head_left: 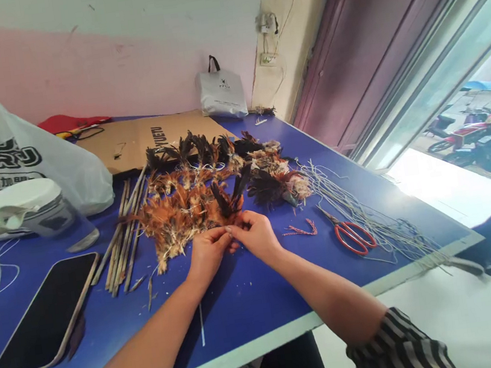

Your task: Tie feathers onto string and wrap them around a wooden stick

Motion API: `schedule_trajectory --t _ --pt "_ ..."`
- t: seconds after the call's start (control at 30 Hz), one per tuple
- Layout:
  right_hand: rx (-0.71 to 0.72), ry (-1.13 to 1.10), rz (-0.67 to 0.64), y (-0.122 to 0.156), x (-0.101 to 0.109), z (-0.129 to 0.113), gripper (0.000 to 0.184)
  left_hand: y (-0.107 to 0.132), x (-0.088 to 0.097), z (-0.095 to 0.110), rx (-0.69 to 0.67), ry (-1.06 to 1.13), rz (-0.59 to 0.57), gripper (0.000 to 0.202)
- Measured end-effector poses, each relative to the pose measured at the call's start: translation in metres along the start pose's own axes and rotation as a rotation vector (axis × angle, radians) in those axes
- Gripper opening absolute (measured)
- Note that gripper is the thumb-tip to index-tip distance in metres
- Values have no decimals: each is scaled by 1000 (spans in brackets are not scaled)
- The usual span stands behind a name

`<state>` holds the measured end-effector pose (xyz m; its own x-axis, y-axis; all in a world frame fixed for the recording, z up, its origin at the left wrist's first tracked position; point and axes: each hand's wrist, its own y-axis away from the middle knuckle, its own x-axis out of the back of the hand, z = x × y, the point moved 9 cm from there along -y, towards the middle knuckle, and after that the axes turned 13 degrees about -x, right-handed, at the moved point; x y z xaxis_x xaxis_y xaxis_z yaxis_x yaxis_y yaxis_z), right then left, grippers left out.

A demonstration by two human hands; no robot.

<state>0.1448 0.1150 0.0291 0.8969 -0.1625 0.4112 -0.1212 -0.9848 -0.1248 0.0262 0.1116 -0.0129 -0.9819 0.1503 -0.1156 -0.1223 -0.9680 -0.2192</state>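
A dark feather tuft (226, 202) stands over the counter (257, 304) at the left hand (209, 251) and right hand (257, 235), each grip pinched closed, contents hidden. Apparently fine fingerwork at its base; the next move calls for steady fingertips.

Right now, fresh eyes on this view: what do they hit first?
Most likely the feathers, orange-brown and black, spread across the middle of the blue table. Next, the left hand and right hand, meeting at their near edge. Then the red-handled scissors to the right, beside the pale strings, and the big dark phone at near left.
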Motion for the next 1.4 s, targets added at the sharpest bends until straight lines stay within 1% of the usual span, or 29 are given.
schedule_trajectory --t 0.1,0.17,0.23,0.3,0.33,0.37,0.4,0.47,0.53,0.6,0.63,0.7,0.8,0.87,1.0,1.1,1.2,1.27,1.3,1.33,1.37,1.4 --pt "-28 -10 -7 0 -4 3 23 0 1 6 -62 -47 4 20" --pt "-35 3 -41 -2 -5 3 20 0 0 7 -64 -44 -3 20" --pt "-32 33 -150 -6 -6 1 16 0 -3 4 -20 -8 -14 21" --pt "-17 88 -313 -9 -1 -3 13 1 -4 0 42 32 -10 23" --pt "-8 127 -372 -11 6 -4 13 2 -4 -2 68 48 -2 24" --pt "8 196 -397 -13 17 -5 13 2 -4 -3 89 60 8 26" --pt "20 279 -389 -16 31 -5 13 3 -4 -4 104 70 15 27" --pt "38 491 -310 -21 63 0 13 3 -5 -5 124 78 23 29" --pt "-12 701 -231 -25 93 14 14 4 -6 -4 132 78 23 30" --pt "-88 888 -184 -26 117 35 15 5 -8 -4 137 82 16 31" --pt "-118 970 -169 -25 125 44 15 6 -9 -4 138 86 10 30" --pt "-148 1073 -151 -23 136 59 16 7 -11 -3 138 95 -2 30" --pt "-149 1100 -158 -19 138 70 17 8 -13 -1 136 106 -15 29" --pt "-108 1096 -166 -17 133 68 18 8 -12 -1 137 110 -10 29" --pt "83 1152 -179 -11 110 50 19 9 -11 0 143 111 -3 29" --pt "174 1262 -216 -7 91 45 19 9 -11 -1 141 113 -6 29" --pt "160 1206 -205 -9 87 45 17 9 -12 0 139 124 -3 29" --pt "128 1129 -177 -13 94 48 16 9 -12 1 140 131 3 30" --pt "97 1058 -156 -16 100 50 16 9 -12 2 141 134 6 30" --pt "51 949 -136 -20 109 53 15 9 -13 2 142 138 7 30" --pt "-10 791 -118 -23 119 57 16 9 -13 3 144 141 4 30" --pt "-86 583 -106 -26 130 62 16 9 -14 3 146 144 0 30"
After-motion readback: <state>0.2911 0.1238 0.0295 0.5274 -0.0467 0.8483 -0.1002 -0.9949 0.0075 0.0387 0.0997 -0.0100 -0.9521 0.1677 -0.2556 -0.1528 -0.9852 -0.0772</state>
